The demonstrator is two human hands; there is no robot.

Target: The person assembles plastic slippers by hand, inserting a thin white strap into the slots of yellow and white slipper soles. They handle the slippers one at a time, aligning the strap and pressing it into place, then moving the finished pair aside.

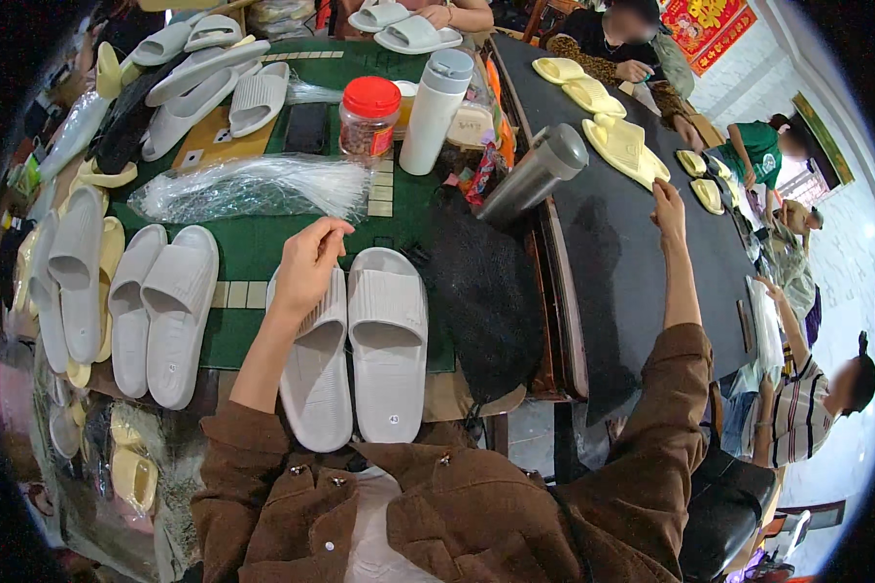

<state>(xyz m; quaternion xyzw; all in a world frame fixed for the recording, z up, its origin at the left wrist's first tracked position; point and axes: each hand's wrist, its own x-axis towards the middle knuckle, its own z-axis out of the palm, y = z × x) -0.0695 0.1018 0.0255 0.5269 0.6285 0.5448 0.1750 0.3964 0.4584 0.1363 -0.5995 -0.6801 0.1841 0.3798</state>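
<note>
A pair of grey slide slippers lies in front of me, soles toward my body. Over the left slipper of that pair is my left hand, its fingers closed in a pinch. My right hand reaches far out over the black table at the right, close to the pale yellow slippers. Its fingers are closed too. What either hand pinches, if anything, is too fine to make out. A bundle of clear plastic strands lies just beyond my left hand.
Another grey slipper pair lies at left, with more slippers stacked beyond. A red-lidded jar, a white bottle and a steel tumbler stand behind. Black mesh fabric covers the table edge. Several people work around the black table.
</note>
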